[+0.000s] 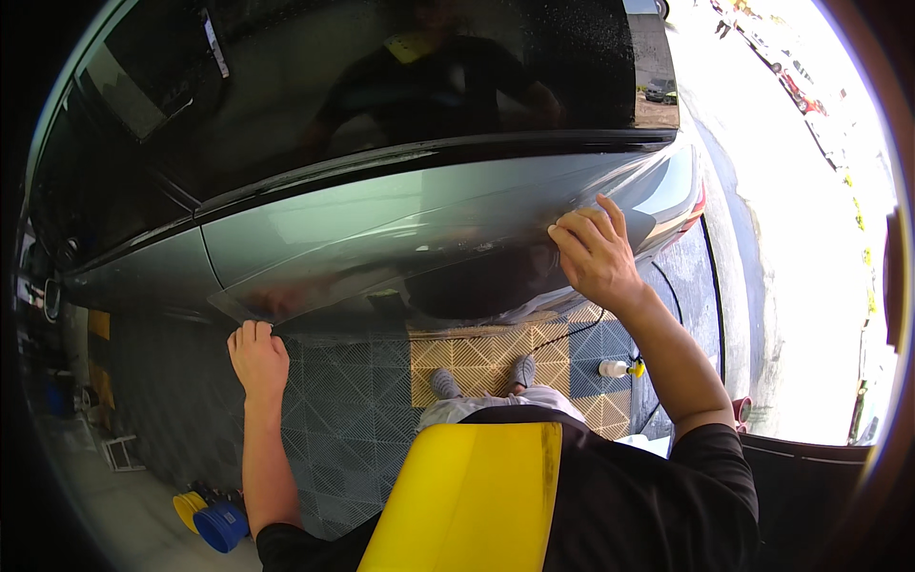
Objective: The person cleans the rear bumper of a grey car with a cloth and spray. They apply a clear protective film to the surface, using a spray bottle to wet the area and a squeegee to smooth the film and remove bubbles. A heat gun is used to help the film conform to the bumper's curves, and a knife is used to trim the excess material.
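The silver-grey side of a car [315, 214] stretches across in front of me, below its dark, glossy windows. My left hand [258, 360] is at the panel's lower left, its fingers curled and closed, with a tiny pale bit at the fingertips. Farther right, my right hand [599, 250] is raised against the rear of the panel near the tail light. Its fingertips are bent together in a pinch. Faint straight lines on the panel between the hands may be a clear sheet or reflections; I cannot tell. Whatever the fingers hold is too thin or hidden to name.
Grey and tan grid floor tiles [348, 400] lie under the car and my feet. A white spray bottle with a yellow head [615, 368] lies at right, near a dark cord [569, 336]. A blue bucket [221, 526] and a yellow bucket [188, 511] are at lower left.
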Tool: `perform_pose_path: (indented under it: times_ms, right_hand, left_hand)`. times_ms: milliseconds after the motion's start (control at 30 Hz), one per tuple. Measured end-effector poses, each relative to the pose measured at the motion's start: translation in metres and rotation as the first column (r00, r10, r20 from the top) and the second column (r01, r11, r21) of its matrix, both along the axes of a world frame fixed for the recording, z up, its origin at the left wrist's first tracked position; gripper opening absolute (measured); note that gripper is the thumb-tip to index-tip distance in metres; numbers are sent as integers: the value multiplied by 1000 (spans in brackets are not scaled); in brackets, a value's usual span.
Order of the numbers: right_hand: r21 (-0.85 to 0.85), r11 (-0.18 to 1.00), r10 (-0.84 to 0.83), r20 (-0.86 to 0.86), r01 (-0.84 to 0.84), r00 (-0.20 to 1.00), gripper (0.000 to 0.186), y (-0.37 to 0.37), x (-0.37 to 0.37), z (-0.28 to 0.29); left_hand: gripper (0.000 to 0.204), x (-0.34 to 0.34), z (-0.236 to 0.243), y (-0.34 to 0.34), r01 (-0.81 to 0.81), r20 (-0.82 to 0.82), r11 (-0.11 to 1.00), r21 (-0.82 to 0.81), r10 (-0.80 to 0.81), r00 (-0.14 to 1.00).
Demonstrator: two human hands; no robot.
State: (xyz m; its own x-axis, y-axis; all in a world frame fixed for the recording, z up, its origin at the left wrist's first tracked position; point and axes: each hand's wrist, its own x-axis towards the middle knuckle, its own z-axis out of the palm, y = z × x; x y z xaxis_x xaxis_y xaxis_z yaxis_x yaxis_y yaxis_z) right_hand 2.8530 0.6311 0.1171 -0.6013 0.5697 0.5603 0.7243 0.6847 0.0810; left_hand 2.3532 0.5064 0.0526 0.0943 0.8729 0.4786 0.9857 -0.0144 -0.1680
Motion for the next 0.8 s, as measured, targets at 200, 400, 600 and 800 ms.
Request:
perform_pose_path:
  times_ms: [200,400,600,800]
  right_hand:
    - [-29,997,-79,-124,76,989,42,-7,4,-18]
    - [-9,999,-41,-643,46,765,33,-42,79,-37]
    - [-662,611,-752,-658,434,53,29,-151,322,-253]
    - [-848,-36,-999,13,529,-47,58,-277,501,-532]
  left_hand:
    - [49,195,40,50,439,230,885,157,-465,855]
    - [60,267,-4,70,248,87,952,178,-266,960]
    - [52,238,-1,71,116,47,966,232,-131,990]
    - [64,235,18,81,-97,115,932,350,60,992]
